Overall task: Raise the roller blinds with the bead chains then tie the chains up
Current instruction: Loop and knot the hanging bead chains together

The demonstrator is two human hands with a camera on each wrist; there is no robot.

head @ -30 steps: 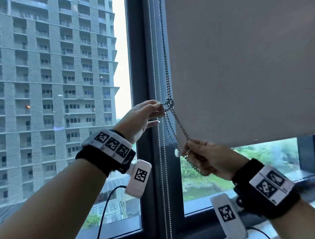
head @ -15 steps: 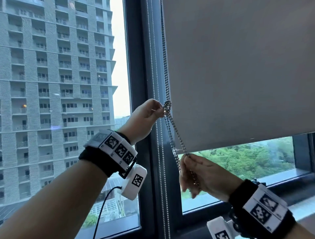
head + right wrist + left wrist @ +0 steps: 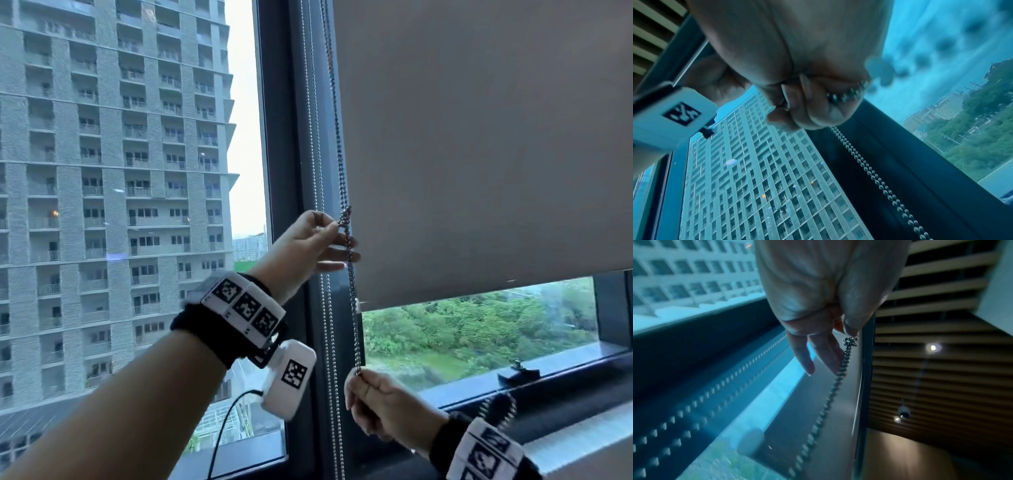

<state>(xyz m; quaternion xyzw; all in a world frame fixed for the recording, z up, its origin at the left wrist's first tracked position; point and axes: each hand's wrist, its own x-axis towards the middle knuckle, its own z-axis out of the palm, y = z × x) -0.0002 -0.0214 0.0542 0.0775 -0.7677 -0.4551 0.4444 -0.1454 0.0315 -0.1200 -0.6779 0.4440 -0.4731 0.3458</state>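
A grey roller blind (image 3: 479,154) covers most of the right window pane, its bottom bar (image 3: 496,287) a little above the sill. A metal bead chain (image 3: 337,137) hangs along the blind's left edge, with a small knot (image 3: 345,216) in it. My left hand (image 3: 330,231) pinches the chain at the knot (image 3: 850,341) with thumb and forefinger, other fingers straight. Below it, my right hand (image 3: 363,385) grips the lower end of the chain (image 3: 846,95) in a fist, and the length between the hands is taut.
A second pair of bead chains (image 3: 323,342) hangs along the dark window frame (image 3: 284,137), left of the hands. The left pane shows a tall building (image 3: 102,171). A window sill (image 3: 565,370) with a small latch runs under the right pane.
My right hand has moved down with the chain's lower end, drawing the loop tight into a small knot. The left hand stays at the knot and has opened its lower fingers.
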